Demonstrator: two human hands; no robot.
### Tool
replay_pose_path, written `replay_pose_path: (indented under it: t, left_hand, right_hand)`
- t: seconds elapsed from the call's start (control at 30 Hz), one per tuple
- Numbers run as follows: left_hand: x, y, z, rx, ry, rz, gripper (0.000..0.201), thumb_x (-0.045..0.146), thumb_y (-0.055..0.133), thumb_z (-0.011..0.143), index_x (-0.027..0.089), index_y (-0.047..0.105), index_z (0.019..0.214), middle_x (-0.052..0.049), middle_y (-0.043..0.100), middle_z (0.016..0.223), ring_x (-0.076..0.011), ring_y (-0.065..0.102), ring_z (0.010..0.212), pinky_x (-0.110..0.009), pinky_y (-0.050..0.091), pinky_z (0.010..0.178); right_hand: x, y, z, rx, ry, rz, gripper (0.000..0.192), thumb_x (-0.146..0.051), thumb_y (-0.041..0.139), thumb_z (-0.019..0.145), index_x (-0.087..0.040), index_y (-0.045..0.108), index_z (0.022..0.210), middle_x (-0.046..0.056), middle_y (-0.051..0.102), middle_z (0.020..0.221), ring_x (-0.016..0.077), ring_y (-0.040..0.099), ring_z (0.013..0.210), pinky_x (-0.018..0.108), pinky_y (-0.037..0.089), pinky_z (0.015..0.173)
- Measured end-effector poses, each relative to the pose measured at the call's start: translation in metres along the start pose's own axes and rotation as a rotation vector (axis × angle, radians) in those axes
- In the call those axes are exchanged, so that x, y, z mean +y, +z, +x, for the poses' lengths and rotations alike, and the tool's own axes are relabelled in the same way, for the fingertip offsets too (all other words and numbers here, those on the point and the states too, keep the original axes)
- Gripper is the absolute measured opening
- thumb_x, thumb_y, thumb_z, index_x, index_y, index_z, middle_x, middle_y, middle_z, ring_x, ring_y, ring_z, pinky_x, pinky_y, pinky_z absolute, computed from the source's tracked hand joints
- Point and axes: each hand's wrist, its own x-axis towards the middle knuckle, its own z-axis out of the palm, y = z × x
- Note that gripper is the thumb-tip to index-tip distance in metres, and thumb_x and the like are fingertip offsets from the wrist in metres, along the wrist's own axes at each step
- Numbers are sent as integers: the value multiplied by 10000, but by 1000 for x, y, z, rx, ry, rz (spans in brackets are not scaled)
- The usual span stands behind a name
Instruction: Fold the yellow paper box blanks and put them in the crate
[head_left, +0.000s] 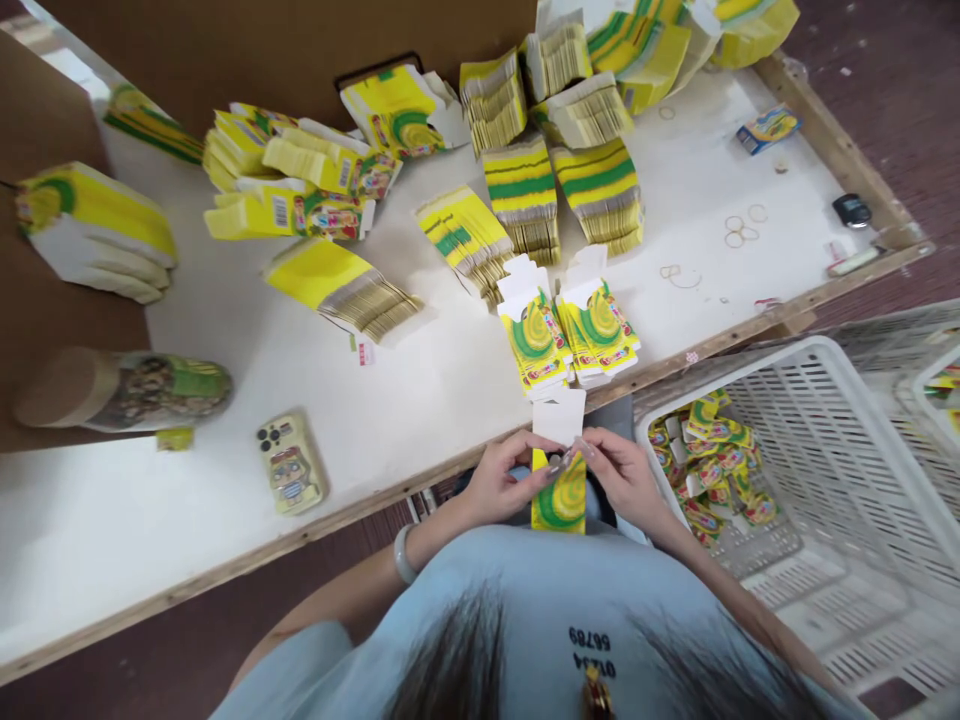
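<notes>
A yellow and green carton (561, 500) with a white flap standing up at its far end is between my hands, in front of my body at the table's edge. My left hand (510, 474) pinches its left side, thumb and fingers meeting near the base of the flap. From the right, my right hand (616, 470) closes its fingertips at the same spot; whether something small sits in them is hidden. Just beyond lie two piles of flat cartons, a left pile (534, 340) and a right pile (600, 325), their white flaps pointing away from me.
Bundled flat cartons (521, 195) and folded boxes (300, 180) cover the table's back. A phone (291, 465) and a jar (165, 390) lie at left. Rubber bands (739, 232) are scattered right. A white basket (847, 440) with small filled-looking cartons (720, 465) stands right of my body.
</notes>
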Motion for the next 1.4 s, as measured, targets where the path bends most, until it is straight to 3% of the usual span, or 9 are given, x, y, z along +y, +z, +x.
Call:
replay_pose_path:
  t: [0.23, 0.33, 0.57, 0.93, 1.03, 1.13, 1.2, 1.3, 1.4]
  left_hand:
    - [-5, 4, 5, 40, 60, 4, 623, 562, 517, 1018, 233, 458, 1544, -79, 755, 1005, -168, 683, 803, -306, 581, 786]
    - [1, -1, 5, -19, 36, 86, 609, 610, 385, 1042, 194, 651, 1397, -126, 783, 1047, -215, 728, 897, -321, 592, 787]
    - [12, -6, 9, -26, -39, 246, 488, 498, 489, 1033, 181, 708, 1332, -135, 786, 1222, -239, 764, 1057, -351, 601, 937]
    - [14, -15, 15, -165, 241, 564, 492, 338, 349, 1092, 190, 461, 1548, -114, 785, 1172, -190, 764, 1040, -295, 606, 887]
    - [17, -40, 51, -153, 409, 749, 442, 323, 347, 1098, 186, 516, 1483, -53, 761, 919, -168, 734, 851, -279, 581, 789]
    - [19, -81, 120, 212, 482, 889, 381, 431, 595, 1016, 145, 652, 1260, -99, 721, 1042, -224, 672, 1026, -364, 548, 932]
    - [19, -108, 171, 411, 391, 884, 634, 530, 793, 813, 86, 633, 1237, -102, 678, 1123, -226, 623, 1097, -367, 509, 1017]
    - [19, -135, 226, 367, 212, 803, 539, 512, 836, 672, 68, 684, 938, 39, 596, 790, -108, 569, 803, -293, 529, 922]
    - [28, -142, 240, 315, 234, 761, 402, 448, 832, 684, 107, 622, 652, 83, 508, 658, -67, 505, 702, -268, 532, 894]
  right_hand:
    - [16, -12, -6, 20, -158, -174, 283, -373, 613, 996, -305, 723, 1248, 63, 814, 1082, 234, 777, 1029, 384, 638, 907]
    - [14, -19, -9, -146, -197, -137, 367, -527, 606, 981, -275, 764, 1196, 104, 794, 1191, 266, 757, 1124, 412, 628, 961]
    - [-9, -11, -7, -262, 385, 218, 433, -293, 725, 866, -248, 604, 1280, 52, 769, 1079, 172, 760, 873, 291, 630, 774]
    - [-8, -18, -4, -306, 504, 510, 379, -420, 777, 851, -374, 743, 1226, 11, 775, 1193, 200, 766, 982, 359, 649, 870]
    - [2, -40, -12, -119, 521, 292, 321, -513, 718, 884, -357, 765, 1160, 27, 814, 1061, 212, 776, 872, 339, 661, 707]
    - [11, -93, -25, 201, 371, -67, 370, -564, 658, 904, -273, 748, 1114, 72, 797, 1032, 222, 754, 844, 368, 644, 749]
    - [14, -131, -34, 380, 278, -458, 428, -579, 628, 917, -243, 723, 1166, 114, 765, 1088, 280, 731, 945, 486, 609, 898]
    - [11, -164, -41, 568, 181, -1079, 596, -617, 574, 942, -188, 638, 1351, 239, 687, 1254, 444, 629, 1215, 687, 442, 1083]
    - [5, -156, -29, 581, 60, -1147, 638, -595, 540, 970, -164, 560, 1440, 256, 659, 1303, 455, 594, 1277, 689, 426, 1110]
